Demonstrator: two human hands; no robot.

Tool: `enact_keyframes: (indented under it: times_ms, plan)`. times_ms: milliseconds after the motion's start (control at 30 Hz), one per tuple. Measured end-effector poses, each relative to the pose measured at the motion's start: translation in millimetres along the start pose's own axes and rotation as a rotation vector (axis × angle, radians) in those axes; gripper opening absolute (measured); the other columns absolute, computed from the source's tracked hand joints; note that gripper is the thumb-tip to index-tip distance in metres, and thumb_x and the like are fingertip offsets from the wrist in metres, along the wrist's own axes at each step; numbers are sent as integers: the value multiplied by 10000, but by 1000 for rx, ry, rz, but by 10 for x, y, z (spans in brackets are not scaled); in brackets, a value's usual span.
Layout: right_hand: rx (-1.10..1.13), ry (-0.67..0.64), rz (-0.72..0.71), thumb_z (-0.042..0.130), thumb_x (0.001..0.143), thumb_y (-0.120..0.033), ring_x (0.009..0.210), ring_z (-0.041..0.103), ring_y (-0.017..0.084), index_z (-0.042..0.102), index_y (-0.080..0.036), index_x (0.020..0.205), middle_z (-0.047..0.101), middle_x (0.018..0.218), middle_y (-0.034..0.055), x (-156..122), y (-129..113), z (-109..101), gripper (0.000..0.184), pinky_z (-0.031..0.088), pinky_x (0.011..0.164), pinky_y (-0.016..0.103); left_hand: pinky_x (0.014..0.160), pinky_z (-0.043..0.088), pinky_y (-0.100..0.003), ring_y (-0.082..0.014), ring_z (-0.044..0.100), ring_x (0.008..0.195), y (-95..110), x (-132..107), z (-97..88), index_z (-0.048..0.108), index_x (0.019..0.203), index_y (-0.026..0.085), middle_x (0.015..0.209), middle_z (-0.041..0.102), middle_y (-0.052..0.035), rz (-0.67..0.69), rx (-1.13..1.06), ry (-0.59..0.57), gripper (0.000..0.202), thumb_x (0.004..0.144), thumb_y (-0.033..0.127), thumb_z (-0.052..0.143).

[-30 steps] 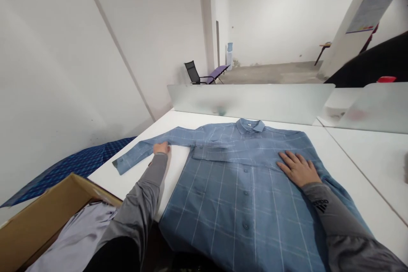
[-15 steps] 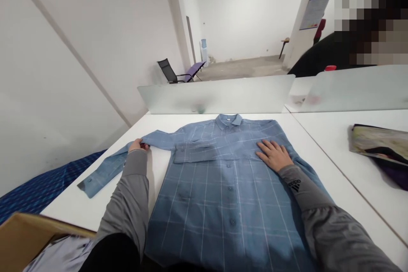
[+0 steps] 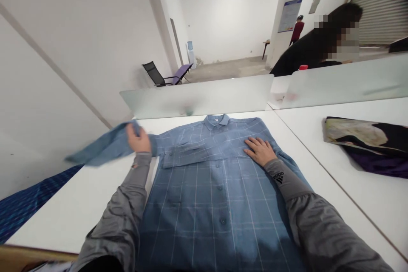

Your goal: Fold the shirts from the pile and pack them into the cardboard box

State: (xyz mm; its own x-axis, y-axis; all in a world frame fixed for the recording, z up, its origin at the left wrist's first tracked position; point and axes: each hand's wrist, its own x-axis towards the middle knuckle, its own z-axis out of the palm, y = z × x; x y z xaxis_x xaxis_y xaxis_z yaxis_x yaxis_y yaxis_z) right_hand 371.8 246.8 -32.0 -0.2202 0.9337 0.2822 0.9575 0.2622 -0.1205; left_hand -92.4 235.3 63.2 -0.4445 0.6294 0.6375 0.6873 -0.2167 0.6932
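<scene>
A blue checked button-up shirt lies front up on the white table, its collar toward the far edge. One sleeve is folded flat across the chest, its cuff at the left side. My left hand is closed on the other sleeve partway along and holds it raised off the table; the cuff end is smeared by motion. My right hand lies flat on the folded part near the right shoulder, fingers spread.
Frosted glass dividers stand along the far edge of the white table. Folded dark and patterned cloth lies at the right. A cardboard box is at the lower left, blue fabric beyond the left edge. A person leans behind the divider.
My left hand has lifted the sleeve off the table, and its cuff end has swung up. My right hand stays on the shirt. The camera view has turned somewhat to the right.
</scene>
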Motion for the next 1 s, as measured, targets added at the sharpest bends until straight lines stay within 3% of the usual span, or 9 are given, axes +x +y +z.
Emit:
enact_keyframes:
  times_ms: [67,100,167,233,333,500,633,833,1000]
  plan:
    - [110,34,41,374,958,-474,1321,448,296,531,-253,1370,529,1419,76,25,52,-2,493,345,1085,533,955,405,-365,-223,549,1002,106,-253,242,644,1128,198,927,611,-69,132,60,-207,252,892,247,571]
    - [173,58,76,359,964,-453,1298,482,274,543,-231,1360,557,1390,83,38,80,-5,490,365,1087,489,932,407,-358,-217,561,947,152,-399,349,675,1076,230,875,606,-57,247,110,-377,226,860,242,608]
    - [296,109,156,331,969,-433,1262,528,238,569,-205,1335,596,1346,84,57,128,-18,493,396,1083,411,902,395,-373,-217,555,913,227,-668,506,659,1154,290,888,599,-60,596,304,-753,300,897,212,524]
    - [406,153,211,321,964,-442,1247,546,224,595,-196,1306,620,1316,77,67,160,-35,502,409,1078,375,872,383,-385,-228,539,938,269,-844,566,552,1323,304,968,589,-80,828,492,-920,454,924,151,400]
    - [549,205,255,327,949,-481,1224,564,231,624,-181,1262,654,1261,86,76,179,-59,526,413,1074,381,814,382,-374,-236,533,939,273,-912,514,479,1394,258,1035,571,-96,872,615,-896,532,888,116,394]
    - [567,263,295,446,893,-497,1096,630,252,522,-179,1367,591,1334,118,82,197,-42,576,455,1018,428,783,382,-376,-239,548,918,175,-835,327,547,1305,224,1056,586,-102,865,720,-840,478,875,87,389]
    - [348,173,195,536,833,-325,1082,627,242,449,-179,1423,429,1476,136,86,161,-55,614,467,1002,404,791,384,-401,-270,551,933,2,-807,185,622,1135,182,1010,605,-116,745,840,-694,345,889,105,393]
    - [-148,13,63,441,889,-214,1157,554,306,511,-246,1385,415,1487,123,342,-114,-215,502,489,903,433,853,404,-425,-285,559,998,-253,-782,85,628,1002,179,1019,619,-123,457,804,-551,228,917,172,417]
    - [-281,-106,4,318,906,-112,930,638,234,654,-235,1183,599,1245,135,671,-399,-383,453,484,727,354,826,445,-357,-254,550,1040,-328,-696,9,610,994,208,1066,611,-99,411,760,-545,158,898,206,485]
